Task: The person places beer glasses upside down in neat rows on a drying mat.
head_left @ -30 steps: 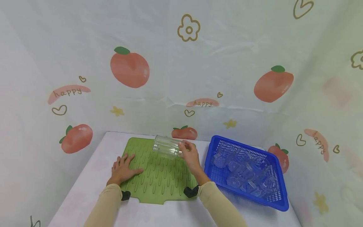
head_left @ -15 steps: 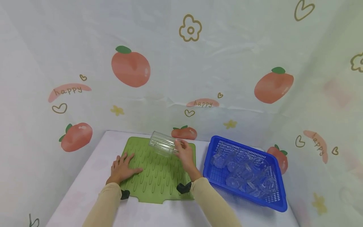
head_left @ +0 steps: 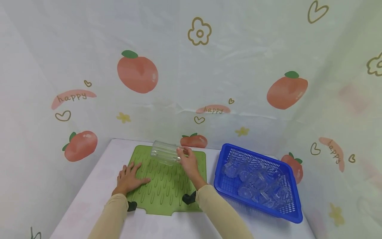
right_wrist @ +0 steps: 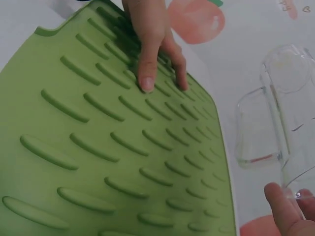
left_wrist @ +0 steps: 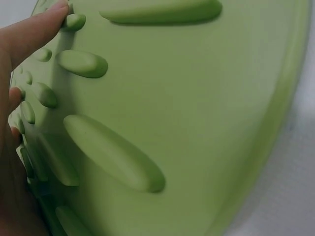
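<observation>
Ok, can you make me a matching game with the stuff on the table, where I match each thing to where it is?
Things:
1. clear glass
2. left hand
3. blue basket
4. green mat

Places:
A. lies under the left hand, on the white table
B. held on its side above the mat by the right hand
C. pressed flat on the mat
D. right of the mat, full of clear glasses

Pairs: 1-B, 2-C, 3-D, 4-A

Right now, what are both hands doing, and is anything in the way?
Left hand flat on green drying mat. Right hand holds clear glass on its side above mat. Nothing beneath it; blue basket of glasses off right.
</observation>
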The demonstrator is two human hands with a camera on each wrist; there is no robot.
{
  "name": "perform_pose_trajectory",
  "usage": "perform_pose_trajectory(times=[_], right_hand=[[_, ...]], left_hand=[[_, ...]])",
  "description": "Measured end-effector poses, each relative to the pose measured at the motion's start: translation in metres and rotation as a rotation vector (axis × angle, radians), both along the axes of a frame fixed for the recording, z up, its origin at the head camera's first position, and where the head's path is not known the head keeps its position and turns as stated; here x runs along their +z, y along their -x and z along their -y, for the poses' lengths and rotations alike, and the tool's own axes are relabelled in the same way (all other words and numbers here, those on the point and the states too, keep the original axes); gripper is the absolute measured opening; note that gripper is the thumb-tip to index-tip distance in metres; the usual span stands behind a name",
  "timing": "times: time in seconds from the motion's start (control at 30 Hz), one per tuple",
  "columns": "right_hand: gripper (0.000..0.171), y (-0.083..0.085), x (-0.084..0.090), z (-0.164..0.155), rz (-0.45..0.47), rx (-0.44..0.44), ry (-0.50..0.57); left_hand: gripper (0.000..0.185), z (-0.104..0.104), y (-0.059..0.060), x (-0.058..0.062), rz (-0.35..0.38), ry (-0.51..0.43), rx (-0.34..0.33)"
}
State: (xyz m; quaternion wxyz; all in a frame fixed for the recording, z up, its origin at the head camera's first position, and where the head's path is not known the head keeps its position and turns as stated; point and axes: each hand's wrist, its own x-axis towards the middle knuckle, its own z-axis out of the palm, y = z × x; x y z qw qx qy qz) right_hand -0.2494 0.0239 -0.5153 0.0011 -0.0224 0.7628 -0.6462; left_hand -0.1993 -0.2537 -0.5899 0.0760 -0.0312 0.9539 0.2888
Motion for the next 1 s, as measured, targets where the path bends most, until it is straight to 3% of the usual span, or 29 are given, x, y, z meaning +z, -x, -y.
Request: perform_pose_trajectory(times=[0.23,0.53,0.77,1.0], right_hand=[[0.058,0.002,0.0,0.007,-0.011,0.004,0.036],[0.055,0.005,-0.004,0.015,-0.019,0.005,0.008],[0.054,0.005,-0.007,0.02,-0.036,0.023,-0.016],[0.058,0.005,-0.012,0.024,-0.029,0.023,-0.019]], left_hand=[[0.104,0.0,-0.001,0.003,-0.015,0.007,0.005],[0.105,0.0,-0.002,0.002,-0.008,0.009,0.003],[0.11,0.001,0.002,-0.006,-0.014,-0.014,-0.009],[0.112,0.001,0.003,-0.004,-0.035,-0.014,-0.006]])
